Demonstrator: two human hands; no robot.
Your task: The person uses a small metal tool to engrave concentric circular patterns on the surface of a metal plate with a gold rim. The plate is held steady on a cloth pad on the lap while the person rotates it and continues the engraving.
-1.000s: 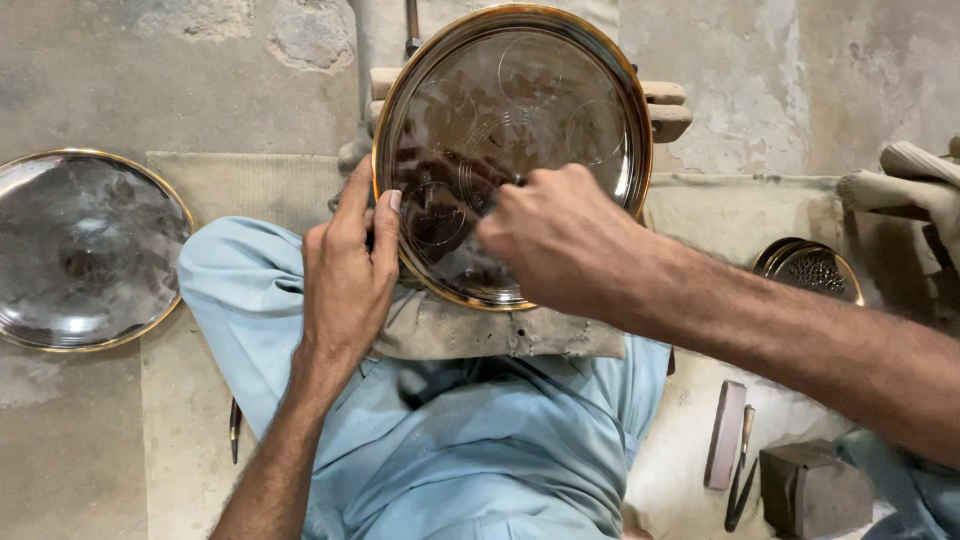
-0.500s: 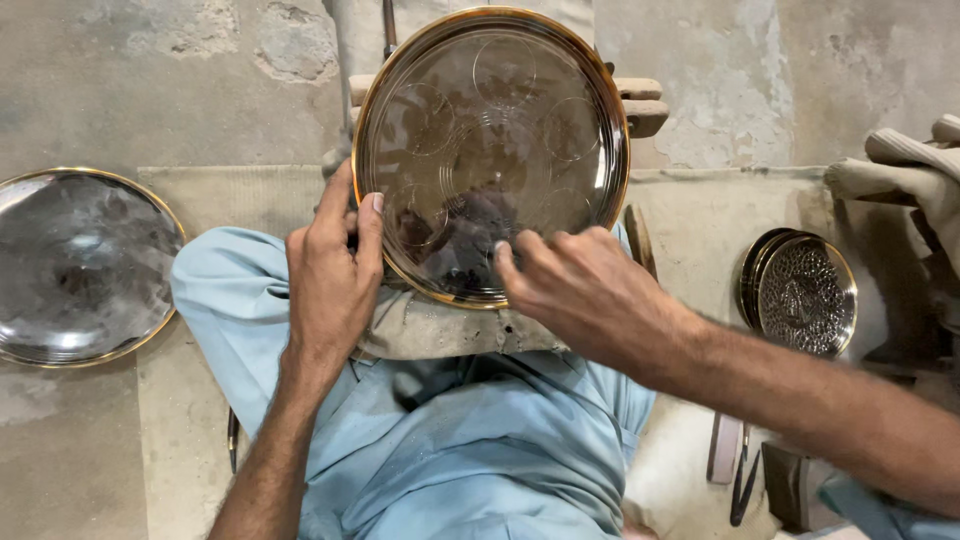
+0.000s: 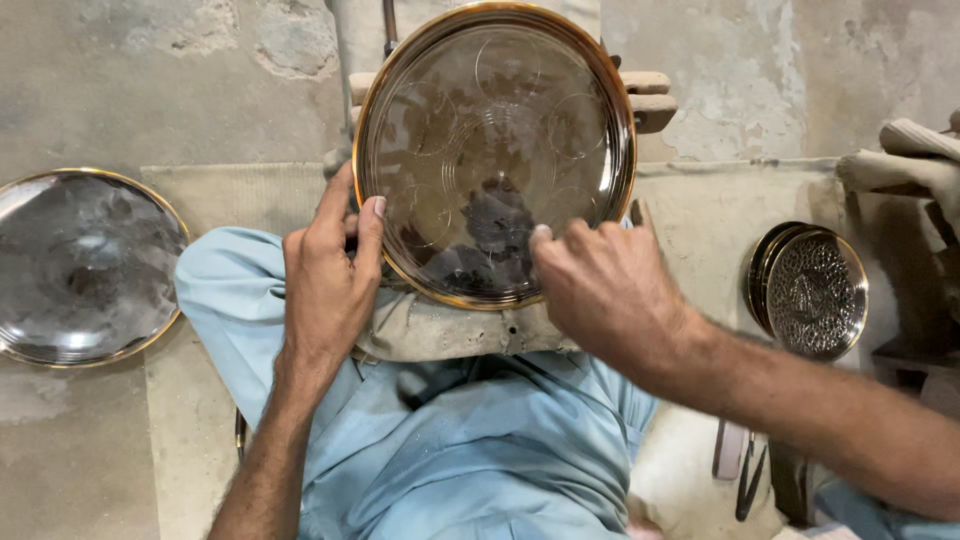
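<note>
round brass-rimmed tray (image 3: 495,150), left hand (image 3: 325,285) grip clasping its rim, right hand (image 3: 610,295) perhaps pinching a tool

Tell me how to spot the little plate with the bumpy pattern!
Start at the big round tray in the middle, steadied by the left hand and right hand. Look past the right hand to the floor. The small patterned plate leans there, covered in fine raised patterning, unlike the smooth shiny tray far left.
</note>
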